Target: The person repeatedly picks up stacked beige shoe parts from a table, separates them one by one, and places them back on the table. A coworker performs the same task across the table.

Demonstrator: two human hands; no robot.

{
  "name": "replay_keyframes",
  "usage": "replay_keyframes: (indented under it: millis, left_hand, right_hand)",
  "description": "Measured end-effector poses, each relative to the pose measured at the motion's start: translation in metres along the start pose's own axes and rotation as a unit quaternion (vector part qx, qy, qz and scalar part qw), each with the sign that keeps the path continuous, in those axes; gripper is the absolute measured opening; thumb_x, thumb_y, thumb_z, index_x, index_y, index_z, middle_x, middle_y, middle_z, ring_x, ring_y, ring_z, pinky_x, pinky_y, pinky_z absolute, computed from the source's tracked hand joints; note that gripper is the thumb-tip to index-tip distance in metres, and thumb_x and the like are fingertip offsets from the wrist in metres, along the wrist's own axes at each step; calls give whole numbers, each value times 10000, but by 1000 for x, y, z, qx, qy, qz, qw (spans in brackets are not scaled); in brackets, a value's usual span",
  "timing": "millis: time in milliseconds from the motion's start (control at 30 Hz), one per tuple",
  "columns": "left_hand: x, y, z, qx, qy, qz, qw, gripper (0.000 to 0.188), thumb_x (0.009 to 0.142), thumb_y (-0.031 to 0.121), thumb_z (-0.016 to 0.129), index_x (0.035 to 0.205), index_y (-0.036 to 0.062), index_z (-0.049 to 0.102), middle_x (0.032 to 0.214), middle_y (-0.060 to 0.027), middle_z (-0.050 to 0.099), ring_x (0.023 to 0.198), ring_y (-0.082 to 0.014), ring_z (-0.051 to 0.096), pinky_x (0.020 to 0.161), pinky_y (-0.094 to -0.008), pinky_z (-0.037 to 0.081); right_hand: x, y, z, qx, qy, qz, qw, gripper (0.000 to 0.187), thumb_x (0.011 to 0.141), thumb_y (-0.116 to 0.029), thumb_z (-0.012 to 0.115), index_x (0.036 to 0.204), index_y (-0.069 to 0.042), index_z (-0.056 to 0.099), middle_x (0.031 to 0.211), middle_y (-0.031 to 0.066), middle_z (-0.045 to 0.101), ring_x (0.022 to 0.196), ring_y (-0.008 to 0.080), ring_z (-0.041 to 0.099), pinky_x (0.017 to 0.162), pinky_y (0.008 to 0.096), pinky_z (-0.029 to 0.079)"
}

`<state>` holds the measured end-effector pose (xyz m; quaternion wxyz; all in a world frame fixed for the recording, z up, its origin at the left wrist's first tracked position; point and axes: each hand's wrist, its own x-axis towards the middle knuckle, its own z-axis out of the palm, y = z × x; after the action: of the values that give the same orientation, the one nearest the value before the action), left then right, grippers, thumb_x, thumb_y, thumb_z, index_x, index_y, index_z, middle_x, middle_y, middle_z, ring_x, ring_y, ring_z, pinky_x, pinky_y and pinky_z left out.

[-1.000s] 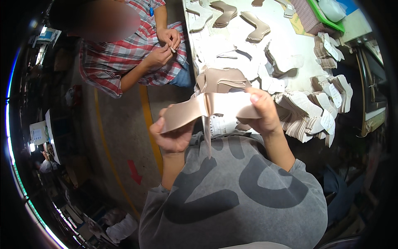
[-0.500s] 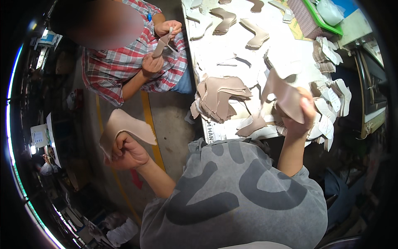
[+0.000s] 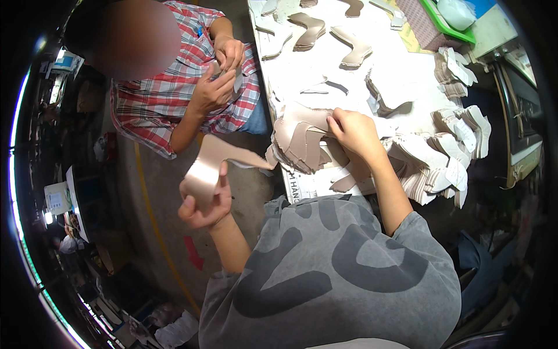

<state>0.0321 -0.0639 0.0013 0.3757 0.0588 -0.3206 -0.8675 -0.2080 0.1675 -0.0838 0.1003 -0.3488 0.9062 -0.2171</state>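
My left hand (image 3: 210,203) is closed round a curved, L-shaped leather-like cut piece (image 3: 203,174), shiny and brownish-beige, held over the floor left of the table. A pale underside shows below its far arm. My right hand (image 3: 356,132) is at the right end of a pile of similar brown pieces (image 3: 293,131) on the table's near left corner. Its thumb and fingers pinch the end of the top piece (image 3: 314,116); the fingertips are partly hidden.
Across the corner a person in a checked shirt (image 3: 160,110) handles a small piece. Several stacks of cut pieces (image 3: 418,163) line the white table's (image 3: 343,11) right side. A green-rimmed basket (image 3: 447,29) stands at the far right. Yellow lines (image 3: 152,215) mark the floor.
My right hand has moved left with its piece, which now lies on the pile. My left hand has come right and turned its piece. The other person's hands have drawn together.
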Motion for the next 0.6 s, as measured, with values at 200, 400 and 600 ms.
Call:
replay_keyframes:
  millis: [200, 400, 600]
  left_hand:
    - [15, -40, 4, 141, -251, -34, 957, 372, 887, 240, 535, 875, -106, 670, 957, -283, 664, 815, -351, 689, 794, -464, 564]
    - [24, -76, -1, 296, -248, -43, 921, 267, 860, 154, 559, 661, -23, 541, 860, -184, 682, 805, -246, 680, 726, -333, 518]
    - [9, -97, -22, 771, -118, -15, 626, 167, 931, 172, 665, 903, 12, 624, 864, -121, 655, 889, -271, 630, 893, -430, 457]
  right_hand:
    - [-21, -15, -4, 205, 35, 64, 976, 433, 1081, -420, 510, 960, -27, 644, 813, 171, 710, 679, 349, 693, 676, 434, 554]
    - [-37, -16, -15, 714, -193, 87, 667, 406, 1083, -381, 556, 1228, -10, 633, 909, 74, 713, 735, 162, 673, 619, 272, 521]
    - [-22, -15, 9, 65, 37, 53, 996, 297, 955, -326, 733, 1058, -57, 662, 888, 117, 740, 726, 295, 720, 620, 405, 560]
